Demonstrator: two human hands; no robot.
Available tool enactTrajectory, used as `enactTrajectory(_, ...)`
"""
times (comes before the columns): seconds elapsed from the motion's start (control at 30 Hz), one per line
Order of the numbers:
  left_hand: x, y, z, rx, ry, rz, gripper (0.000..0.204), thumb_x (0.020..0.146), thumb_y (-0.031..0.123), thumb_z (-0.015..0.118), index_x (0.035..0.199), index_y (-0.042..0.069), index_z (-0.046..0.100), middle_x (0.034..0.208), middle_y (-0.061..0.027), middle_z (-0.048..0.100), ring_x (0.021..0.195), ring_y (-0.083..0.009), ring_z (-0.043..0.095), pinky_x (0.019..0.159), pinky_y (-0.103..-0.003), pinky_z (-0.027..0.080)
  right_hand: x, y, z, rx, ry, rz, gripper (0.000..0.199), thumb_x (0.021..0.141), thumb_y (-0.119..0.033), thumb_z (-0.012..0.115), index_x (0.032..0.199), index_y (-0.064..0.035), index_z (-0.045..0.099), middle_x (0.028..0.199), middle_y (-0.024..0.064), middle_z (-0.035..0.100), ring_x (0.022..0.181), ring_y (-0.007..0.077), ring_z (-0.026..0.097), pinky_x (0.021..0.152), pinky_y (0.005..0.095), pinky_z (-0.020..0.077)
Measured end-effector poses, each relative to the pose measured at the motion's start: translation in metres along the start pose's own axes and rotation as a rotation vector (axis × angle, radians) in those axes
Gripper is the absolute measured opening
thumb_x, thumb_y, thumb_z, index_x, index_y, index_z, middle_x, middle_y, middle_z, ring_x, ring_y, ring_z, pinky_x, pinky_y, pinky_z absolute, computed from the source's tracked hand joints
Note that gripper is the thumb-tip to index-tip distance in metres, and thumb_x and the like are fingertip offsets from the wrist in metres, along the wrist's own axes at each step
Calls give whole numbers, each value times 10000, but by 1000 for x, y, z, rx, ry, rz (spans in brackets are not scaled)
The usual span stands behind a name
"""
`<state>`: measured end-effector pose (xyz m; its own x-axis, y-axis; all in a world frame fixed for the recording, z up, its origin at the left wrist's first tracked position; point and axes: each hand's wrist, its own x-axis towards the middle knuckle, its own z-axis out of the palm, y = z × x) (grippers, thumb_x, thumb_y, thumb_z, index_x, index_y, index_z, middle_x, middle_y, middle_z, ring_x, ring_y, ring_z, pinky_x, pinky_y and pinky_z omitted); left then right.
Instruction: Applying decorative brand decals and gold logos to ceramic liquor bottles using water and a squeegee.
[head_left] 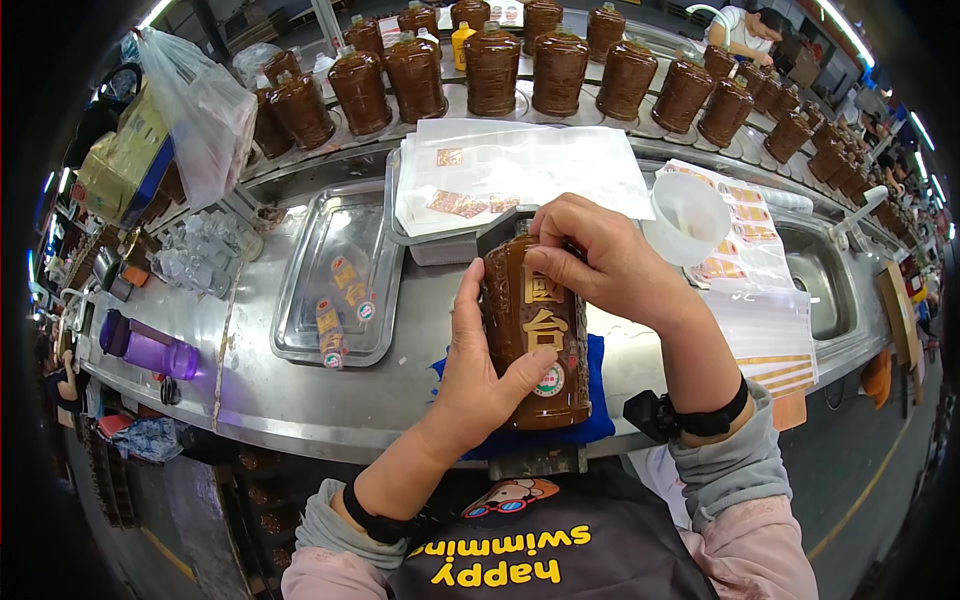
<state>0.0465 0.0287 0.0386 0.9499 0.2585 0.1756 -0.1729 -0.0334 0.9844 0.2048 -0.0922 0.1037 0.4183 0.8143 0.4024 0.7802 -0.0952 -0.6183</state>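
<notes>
Steel counter (300, 400) runs under the head view, with a conveyor of brown bottles (560, 70) along its far edge, roughly twenty, the far ones too small to count; near the front edge one bottle (535, 340) lies tilted on a blue cloth (600, 400), probably as padding. Left hand (480, 370) wraps its side, steadying it; right hand (600, 260) closes over the neck, fingertips pressing the gold label (545, 305), seemingly smoothing it; one tray (300, 290) at left holds about six small stickers (335, 320).

A steel tray (300, 290) with a few labels (342, 305) lay left of centre in my view. White label sheets (530, 160) were spread above the middle, a white funnel (688, 215) to their right. Brown bottles (560, 70) lined the top, and my purple bottle (150, 350) lay at far left.
</notes>
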Motion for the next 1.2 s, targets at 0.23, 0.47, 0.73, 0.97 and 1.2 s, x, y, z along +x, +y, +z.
enactTrajectory(0.23,0,0,-1,-1,-13,12,987,834,276,715,1490,6,30,1399,-223,304,1289,-285,393,1083,-391,335,0,-1,0,17,-2,20,224,869,-122,686,795,-20,501,921,83,599,750,186,544,677,301,468)
enactTrajectory(0.47,1,4,0,-76,-22,-2,979,839,253,712,1490,8,23,1401,-218,312,1280,-274,411,1072,-388,354,-1,1,0,43,6,15,224,873,-115,680,790,-19,495,902,76,592,739,177,538,668,296,467)
enactTrajectory(0.73,1,0,-2,-11,-13,9,981,841,274,712,1488,3,26,1390,-219,327,1274,-277,421,1065,-388,361,0,-1,1,93,19,56,221,861,-174,691,813,-6,554,819,122,574,733,270,582,664,362,475)
enactTrajectory(0.97,1,2,0,-30,-20,6,977,842,289,711,1486,3,35,1394,-220,328,1272,-274,422,1067,-387,357,-1,0,1,29,13,28,211,882,-142,680,813,-21,522,877,65,586,723,172,539,658,295,462)
enactTrajectory(1.2,0,0,-1,-31,-25,13,984,841,284,711,1491,15,23,1393,-219,332,1267,-277,430,1064,-386,362,-1,0,2,25,12,27,212,878,-142,684,810,-21,523,870,65,585,721,175,540,657,296,461)
